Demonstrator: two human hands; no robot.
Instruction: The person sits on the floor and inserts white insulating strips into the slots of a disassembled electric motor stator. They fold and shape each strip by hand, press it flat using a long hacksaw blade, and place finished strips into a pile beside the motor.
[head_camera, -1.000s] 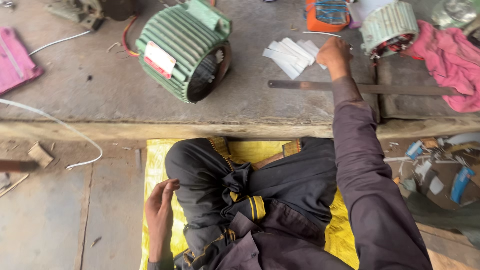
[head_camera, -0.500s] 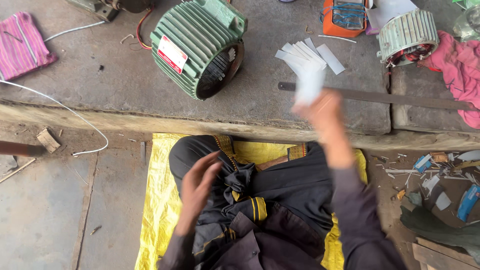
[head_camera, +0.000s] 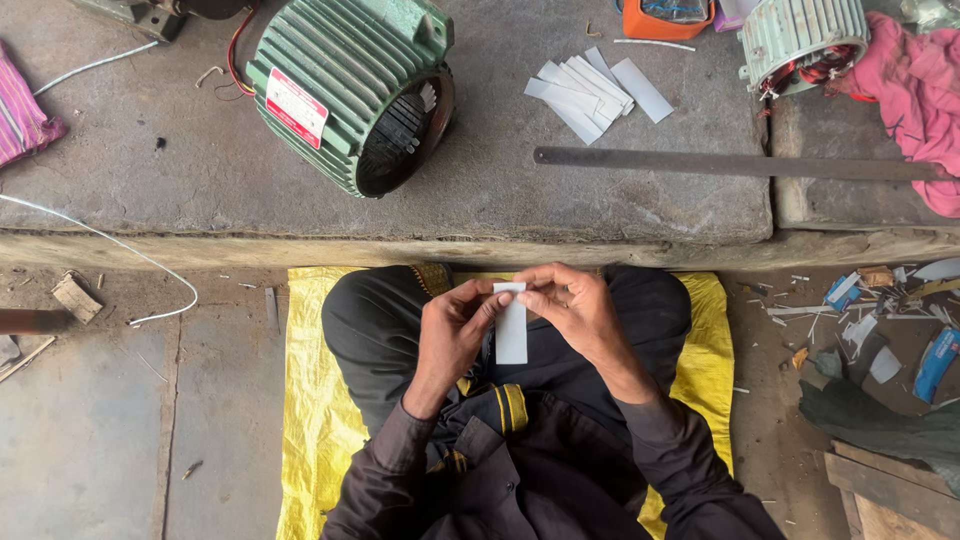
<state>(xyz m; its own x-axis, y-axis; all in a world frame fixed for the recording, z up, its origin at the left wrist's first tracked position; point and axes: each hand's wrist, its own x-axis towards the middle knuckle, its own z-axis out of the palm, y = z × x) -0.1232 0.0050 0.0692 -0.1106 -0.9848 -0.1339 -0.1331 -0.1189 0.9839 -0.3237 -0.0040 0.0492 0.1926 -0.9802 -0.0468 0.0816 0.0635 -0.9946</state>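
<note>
A narrow white paper strip (head_camera: 511, 330) hangs upright over my lap, pinched at its top edge by both hands. My left hand (head_camera: 450, 335) grips it from the left and my right hand (head_camera: 570, 305) from the right. I sit cross-legged on a yellow sack (head_camera: 305, 400). Ahead, on the stone slab (head_camera: 180, 180), lies a green ribbed motor housing (head_camera: 345, 95) on its side with its open end turned right. A fanned pile of similar white strips (head_camera: 590, 92) rests farther right.
A long flat metal bar (head_camera: 740, 165) lies across the slab. A second pale green stator (head_camera: 805, 35), an orange box (head_camera: 665, 18) and a pink cloth (head_camera: 915, 95) sit at the back right. A white wire (head_camera: 120, 250) trails left; scraps litter the floor at right.
My right hand came back from the strip pile on the slab with one strip. My left hand rose from my knee, and both now hold the strip over my lap.
</note>
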